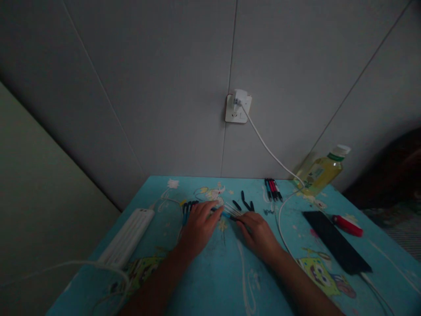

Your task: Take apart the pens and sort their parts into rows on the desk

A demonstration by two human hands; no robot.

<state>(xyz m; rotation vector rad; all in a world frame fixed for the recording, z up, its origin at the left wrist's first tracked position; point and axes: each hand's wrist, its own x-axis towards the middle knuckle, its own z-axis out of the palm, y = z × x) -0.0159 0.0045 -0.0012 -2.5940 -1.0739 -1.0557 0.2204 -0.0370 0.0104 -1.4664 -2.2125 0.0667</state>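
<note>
A blue pen (pixel 226 214) with dark ends lies crosswise between my two hands. My left hand (pixel 201 224) is closed at its left end, with thumb and fingers around it. On the dark right end, the fingers of my right hand (pixel 258 231) are pinched. Just behind the pen are several thin pale refills (pixel 232 208), partly hidden by my right hand. Small black pen parts (pixel 245 200) lie loose beyond them. Beside my left hand, partly covered by it, is a row of blue and black pen pieces (pixel 186 211). Tiny springs, by their look, form a small heap (pixel 268 212) to the right.
Several pens (pixel 272 189) lie together at the back. A yellow liquid bottle (pixel 324 171) stands at the wall, near a white charging cable (pixel 279 216). A dark flat device (pixel 336 240) and a red-handled tool (pixel 347 225) lie right; a white power strip (pixel 127 237) lies left.
</note>
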